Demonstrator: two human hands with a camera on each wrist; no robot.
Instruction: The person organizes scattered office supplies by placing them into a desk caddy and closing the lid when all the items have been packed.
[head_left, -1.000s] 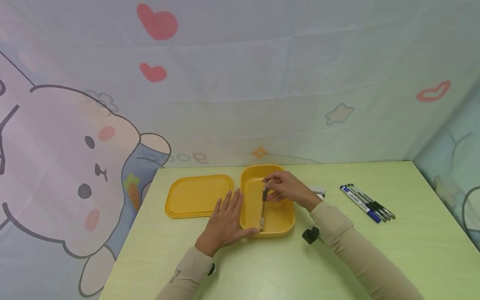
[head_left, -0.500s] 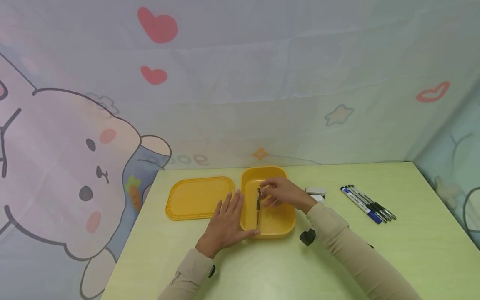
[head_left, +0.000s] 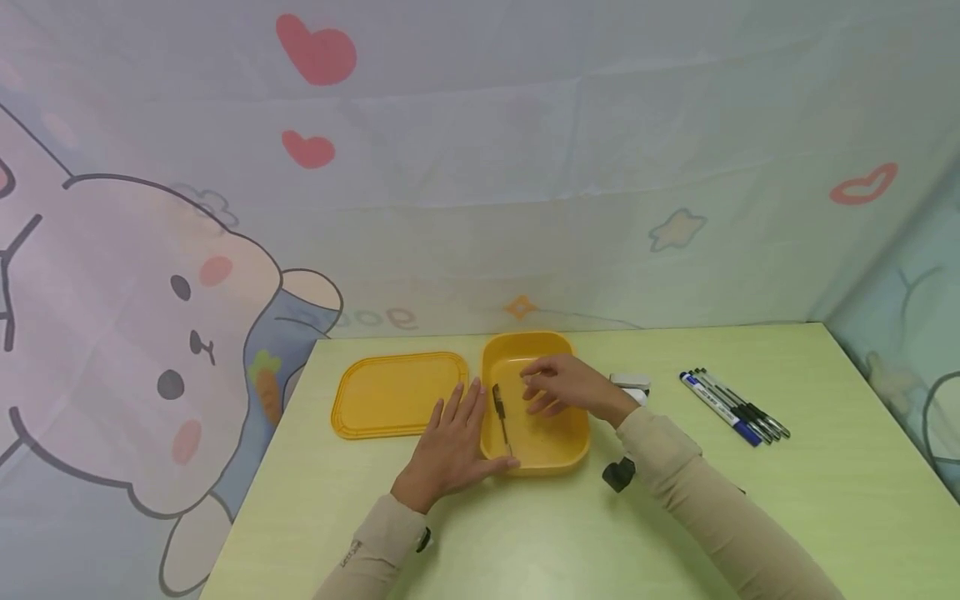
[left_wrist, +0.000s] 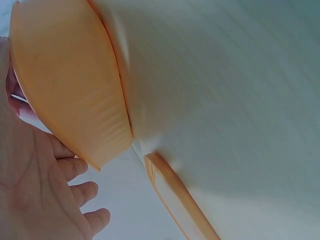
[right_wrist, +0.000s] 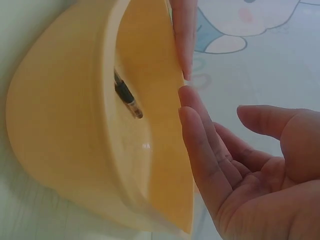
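A yellow plastic box (head_left: 551, 454) without its lid stands at the table's far side in the head view. Inside, along its left wall, lies a pen (head_left: 501, 408) with a dark grip; the right wrist view shows the same pen (right_wrist: 129, 100) partly behind the rim. My left hand (head_left: 450, 454) rests with straight, spread fingers on the box's left edge, the thumb at the near rim. Over the box's right half hovers my right hand (head_left: 566, 387), fingers loosely bent and holding nothing. In the left wrist view the palm of my left hand (left_wrist: 37, 185) is against the rim.
The yellow lid (head_left: 401, 396) lies flat left of the box. Right of the box is a white object (head_left: 632, 385), partly hidden by the right arm. Farther right lie a blue-capped marker (head_left: 722, 408) and several black-gripped pens (head_left: 753, 408) side by side.
The right hand has let go of the pen, which has tipped leftward and now lies by the box's left wall. The left hand has stayed in place.
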